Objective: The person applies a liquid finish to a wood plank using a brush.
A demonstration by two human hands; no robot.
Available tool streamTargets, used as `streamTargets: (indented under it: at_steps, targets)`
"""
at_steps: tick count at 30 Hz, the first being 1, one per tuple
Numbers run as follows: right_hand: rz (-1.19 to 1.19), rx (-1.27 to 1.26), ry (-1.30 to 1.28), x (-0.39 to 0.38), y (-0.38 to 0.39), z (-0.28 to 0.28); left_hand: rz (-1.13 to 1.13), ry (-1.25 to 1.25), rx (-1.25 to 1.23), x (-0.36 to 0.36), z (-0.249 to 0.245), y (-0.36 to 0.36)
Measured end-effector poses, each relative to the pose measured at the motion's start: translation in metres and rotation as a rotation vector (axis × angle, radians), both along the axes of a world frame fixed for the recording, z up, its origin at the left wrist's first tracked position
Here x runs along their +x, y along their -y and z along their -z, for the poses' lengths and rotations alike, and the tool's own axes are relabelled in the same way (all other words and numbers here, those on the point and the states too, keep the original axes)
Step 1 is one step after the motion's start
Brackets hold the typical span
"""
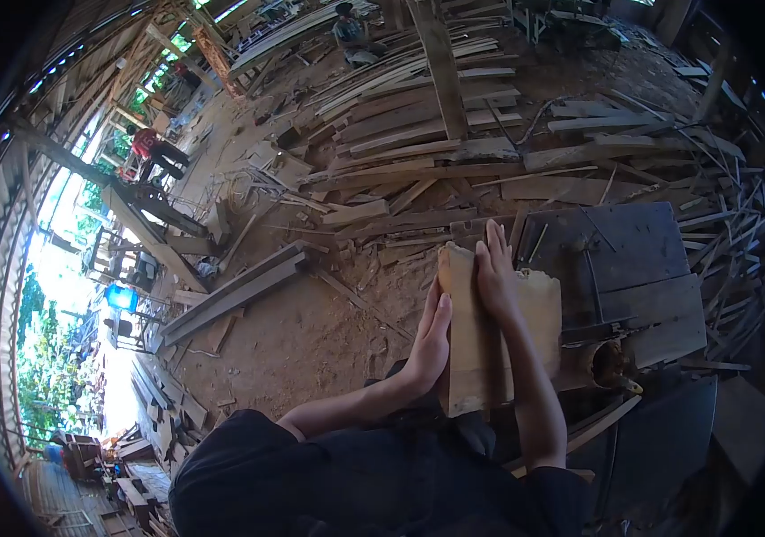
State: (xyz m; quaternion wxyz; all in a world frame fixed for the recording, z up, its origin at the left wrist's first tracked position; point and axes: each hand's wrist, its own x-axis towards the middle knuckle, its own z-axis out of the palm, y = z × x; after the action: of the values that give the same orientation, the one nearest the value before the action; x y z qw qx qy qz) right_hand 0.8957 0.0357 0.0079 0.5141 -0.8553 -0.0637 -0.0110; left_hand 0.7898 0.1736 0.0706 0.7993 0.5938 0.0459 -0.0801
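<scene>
A pale wooden board (pixel 470 358) stands in front of my body over the edge of the bench, its near end close to my dark shirt. My left hand (pixel 433 343) lies along its left side with fingers stretched out and the thumb raised. My right hand (pixel 495 276) rests flat against the board's right side, fingers straight and pointing away from me. To the right of that hand, partly behind my forearm, is another pale wooden piece (pixel 539 313) with a ragged far edge.
A dark bench top (pixel 637 246) with a metal rod (pixel 594 285) extends to the right, near a hollow round piece (pixel 608 360). Stacked planks (pixel 400 116) lie beyond, around a wooden post (pixel 439 72). Long beams (pixel 235 291) lie left. A person in red (pixel 147 148) bends farther off; another person (pixel 351 36) sits at the back.
</scene>
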Motion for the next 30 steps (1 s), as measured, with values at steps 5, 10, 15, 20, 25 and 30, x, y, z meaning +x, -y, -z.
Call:
streamTargets:
  at_steps: [5,10,15,20,25,30]
  targets:
    - [0.075,0.057,0.127,-0.109,-0.032,-0.059,-0.023,0.038,0.095,0.002,-0.002,0.001]
    - [-0.055,0.003,0.179,-0.117,-0.027,-0.069,-0.006,-0.094,-0.161,-0.002,-0.004,0.002]
    - [0.005,0.056,0.147,-0.019,-0.024,-0.05,-0.017,0.005,0.03,0.004,-0.002,0.003]
    - [0.002,0.034,0.174,-0.076,-0.029,-0.052,-0.035,-0.002,0.037,0.008,-0.005,0.001]
    - [-0.051,0.044,0.163,-0.16,-0.023,-0.064,-0.03,-0.044,0.012,0.004,0.002,-0.002]
    - [-0.023,0.068,0.135,-0.091,-0.019,-0.071,-0.006,-0.01,0.037,0.0,-0.007,0.005]
